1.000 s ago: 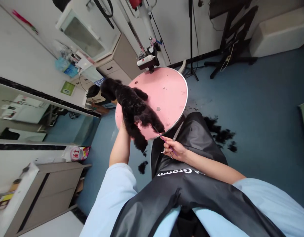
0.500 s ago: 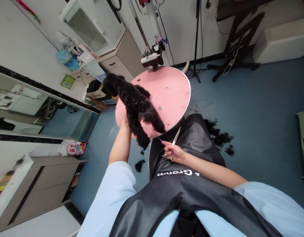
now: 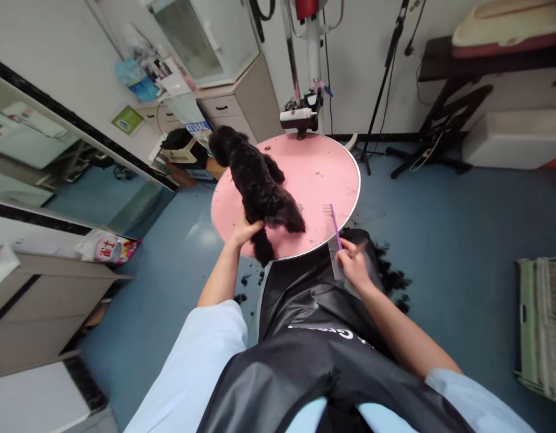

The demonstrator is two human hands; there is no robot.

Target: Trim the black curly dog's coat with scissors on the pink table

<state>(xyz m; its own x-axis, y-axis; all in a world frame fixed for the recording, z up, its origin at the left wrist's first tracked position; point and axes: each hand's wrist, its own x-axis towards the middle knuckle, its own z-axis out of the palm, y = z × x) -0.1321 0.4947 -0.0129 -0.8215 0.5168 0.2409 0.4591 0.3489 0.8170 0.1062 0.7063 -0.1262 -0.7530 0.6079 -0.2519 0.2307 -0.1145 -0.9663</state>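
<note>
A black curly-coated dog (image 3: 255,174) stands on a round pink grooming table (image 3: 327,162), its head toward the back left. My left hand (image 3: 245,231) is closed around one of its hind legs, thumb across the front. My right hand (image 3: 352,263) is closed on a purple comb (image 3: 336,227), whose teeth point left over the table's front edge. Blurred scissors (image 3: 361,246) also stick out of the right hand; their handles are mostly hidden by the fingers. The right hand is apart from the dog.
A white bottle (image 3: 298,114) lies in a holder at the table's back edge, by an upright pole. Cut black hair (image 3: 393,276) lies on the blue floor to the right. Cabinets (image 3: 242,99) stand behind, and a folded rack (image 3: 542,325) is at far right.
My left hand shows more fully around the hind leg. My right hand has moved right and away from the dog, and the comb has swung upright. The view has shifted.
</note>
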